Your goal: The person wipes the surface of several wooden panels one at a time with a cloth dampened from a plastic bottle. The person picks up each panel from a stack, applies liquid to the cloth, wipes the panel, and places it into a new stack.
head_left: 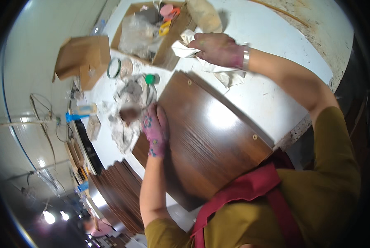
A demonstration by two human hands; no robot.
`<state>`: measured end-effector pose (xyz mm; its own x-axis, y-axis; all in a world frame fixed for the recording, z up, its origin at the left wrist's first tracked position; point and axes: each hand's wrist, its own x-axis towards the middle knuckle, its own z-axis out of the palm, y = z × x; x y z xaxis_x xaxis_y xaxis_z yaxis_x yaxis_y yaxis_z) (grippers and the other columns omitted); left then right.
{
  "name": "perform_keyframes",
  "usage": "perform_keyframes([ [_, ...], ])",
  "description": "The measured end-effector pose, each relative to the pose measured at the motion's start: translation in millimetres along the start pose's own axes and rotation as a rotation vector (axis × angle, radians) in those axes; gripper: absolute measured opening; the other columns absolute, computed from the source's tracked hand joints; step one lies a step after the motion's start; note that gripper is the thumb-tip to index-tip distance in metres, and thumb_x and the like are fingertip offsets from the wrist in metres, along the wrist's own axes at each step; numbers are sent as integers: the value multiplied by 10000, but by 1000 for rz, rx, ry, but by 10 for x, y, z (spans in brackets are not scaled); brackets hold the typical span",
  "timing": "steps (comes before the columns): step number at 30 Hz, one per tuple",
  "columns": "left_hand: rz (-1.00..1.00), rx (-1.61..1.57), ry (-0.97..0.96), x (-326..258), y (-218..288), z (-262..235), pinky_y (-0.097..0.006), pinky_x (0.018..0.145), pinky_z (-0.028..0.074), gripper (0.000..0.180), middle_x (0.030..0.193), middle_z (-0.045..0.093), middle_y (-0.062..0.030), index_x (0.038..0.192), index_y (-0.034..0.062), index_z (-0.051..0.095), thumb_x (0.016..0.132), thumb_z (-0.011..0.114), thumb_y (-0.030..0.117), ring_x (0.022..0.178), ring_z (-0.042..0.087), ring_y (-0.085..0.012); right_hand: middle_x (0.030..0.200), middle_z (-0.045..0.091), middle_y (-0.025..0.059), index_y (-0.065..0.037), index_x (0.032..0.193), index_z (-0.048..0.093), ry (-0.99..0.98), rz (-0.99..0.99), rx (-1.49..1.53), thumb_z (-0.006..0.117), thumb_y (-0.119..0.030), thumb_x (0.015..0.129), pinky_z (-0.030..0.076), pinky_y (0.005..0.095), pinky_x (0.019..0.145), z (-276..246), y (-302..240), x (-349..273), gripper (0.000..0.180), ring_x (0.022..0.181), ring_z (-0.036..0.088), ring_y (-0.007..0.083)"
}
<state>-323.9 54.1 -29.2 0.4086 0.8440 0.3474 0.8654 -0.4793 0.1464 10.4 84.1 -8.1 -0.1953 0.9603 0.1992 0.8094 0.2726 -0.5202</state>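
A dark brown glossy wooden panel [209, 132] lies flat on the white worktable [271, 95], with small round fittings near two of its edges. My left hand [155, 128], stained with pink and blue marks, rests flat on the panel's left edge with fingers together. My right hand [216, 48] reaches past the panel's far end and grips a crumpled white cloth [185, 47]. A metal bracelet sits on my right wrist.
An open cardboard tray [170, 43] with plastic wrap and coloured items stands at the far side. A smaller cardboard box [82, 58], a tape roll [114, 68], a green-capped bottle [150, 79] and dirty rags [129, 120] lie left. More dark panels [119, 194] are stacked lower left.
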Motion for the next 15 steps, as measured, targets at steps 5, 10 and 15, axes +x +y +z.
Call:
perform_keyframes([
  [5,-77,-42,-122,82,79,-20,-447,925,435,383,1146,625,-232,1188,-30,591,993,443,265,1060,571,-393,970,660,123,-113,1055,641,61,-431,46,554,-182,867,526,394,836,423,-519,-195,218,934,643,307],
  [10,-123,27,-105,100,85,-83,-461,879,426,334,1068,644,-198,1156,33,603,970,456,269,990,584,-377,1178,595,145,-61,1211,583,-166,-46,-163,548,-190,896,473,371,941,26,-334,472,343,1110,587,307],
  [15,-176,-71,-112,39,82,-91,-446,923,409,372,1139,644,-148,1192,53,598,988,400,293,1033,597,-339,1059,587,95,-105,1203,600,-5,-271,71,571,-286,917,470,346,894,-75,-1039,40,339,1006,594,265],
])
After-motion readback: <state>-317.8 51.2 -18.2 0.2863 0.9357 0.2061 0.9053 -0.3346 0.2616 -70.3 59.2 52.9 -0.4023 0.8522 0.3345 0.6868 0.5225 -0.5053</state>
